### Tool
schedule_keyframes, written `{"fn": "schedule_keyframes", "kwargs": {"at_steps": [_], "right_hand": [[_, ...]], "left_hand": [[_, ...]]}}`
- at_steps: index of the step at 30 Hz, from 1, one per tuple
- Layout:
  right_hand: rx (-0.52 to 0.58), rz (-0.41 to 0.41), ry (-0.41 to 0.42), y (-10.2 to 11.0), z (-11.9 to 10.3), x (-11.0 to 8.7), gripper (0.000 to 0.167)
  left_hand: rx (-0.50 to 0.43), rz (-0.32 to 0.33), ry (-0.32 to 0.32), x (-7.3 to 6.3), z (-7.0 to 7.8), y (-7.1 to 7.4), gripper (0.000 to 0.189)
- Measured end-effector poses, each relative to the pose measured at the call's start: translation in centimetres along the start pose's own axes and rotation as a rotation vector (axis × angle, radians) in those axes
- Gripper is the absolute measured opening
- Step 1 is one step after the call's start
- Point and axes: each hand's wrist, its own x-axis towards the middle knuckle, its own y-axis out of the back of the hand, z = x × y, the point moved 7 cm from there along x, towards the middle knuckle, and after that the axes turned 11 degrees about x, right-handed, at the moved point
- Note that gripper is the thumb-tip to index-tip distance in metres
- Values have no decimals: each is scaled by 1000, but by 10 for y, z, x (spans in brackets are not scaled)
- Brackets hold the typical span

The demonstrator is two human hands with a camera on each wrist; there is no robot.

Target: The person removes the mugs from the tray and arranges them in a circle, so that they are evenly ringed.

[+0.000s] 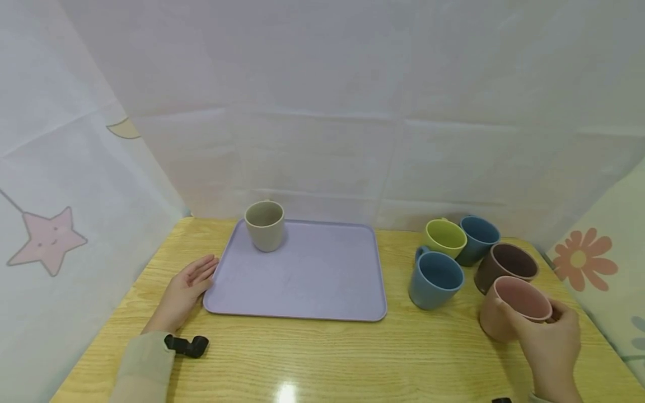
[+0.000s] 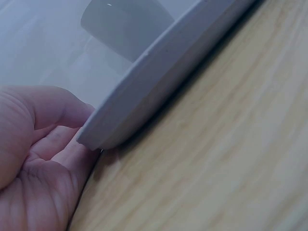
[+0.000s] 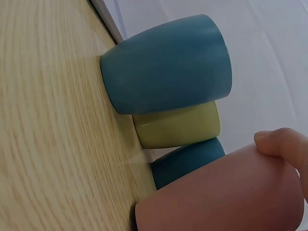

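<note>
A pink mug stands at the front of the mug group on the right, and my right hand grips it, thumb on the near side by the rim and fingers around the far right side. In the right wrist view the thumb presses the pink mug near its rim. My left hand rests at the left edge of the lavender tray, its fingers touching the rim. On the tray's back left corner stands a grey-beige mug.
Behind the pink mug stand a brown mug, a dark blue mug and a yellow-green mug. A lighter blue mug is between them and the tray. A white cloth hangs behind the wooden table.
</note>
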Motion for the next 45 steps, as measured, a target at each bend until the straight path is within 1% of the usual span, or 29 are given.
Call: {"fn": "schedule_keyframes", "kwargs": {"at_steps": [3,7,10,13,16,18,19,22,23,25,27,30,32,35,39,41,45], "right_hand": [[29,3,24,-1,-1,2,98],[76,22,103,-3,-5,2,90],[77,35,150,-5,-7,1,89],[49,24,167,-6,-8,-1,92],[0,-1,149,-7,-9,-4,100],[-24,-6,165,-7,-12,-7,102],[-31,-3,175,-6,-14,-9,101],[-34,29,242,-5,-24,-17,94],[-24,40,266,-5,-29,-20,90],[4,48,286,-6,-38,-26,84],[48,38,314,-10,-48,-34,80],[128,-8,368,-19,-66,-47,73],[183,-58,415,-27,-79,-56,69],[279,-167,516,-43,-97,-71,67],[398,-340,563,-66,-116,-87,65],[430,-397,565,-76,-123,-94,60],[466,-480,627,-98,-136,-108,53]], "left_hand": [[-7,-3,-11,1,0,1,59],[-13,-9,-14,0,1,1,60],[-13,-12,-12,-1,1,1,60],[-13,-11,-2,-2,2,1,60],[-13,-9,18,-2,2,1,60],[-13,-9,27,-2,2,0,61],[-12,-11,29,-2,2,0,61],[-15,-13,32,-2,3,-1,61],[-17,-12,34,-2,3,-1,61],[-15,-12,33,-2,4,-1,61],[-11,-9,31,-2,4,-1,61],[-9,-9,21,-3,5,0,61],[-12,-9,17,-3,5,0,61],[-17,-7,8,-3,4,-1,60],[-17,-4,3,-2,4,-1,60],[-14,-6,6,-2,4,-1,61],[-13,-6,8,-2,5,0,61]]}}
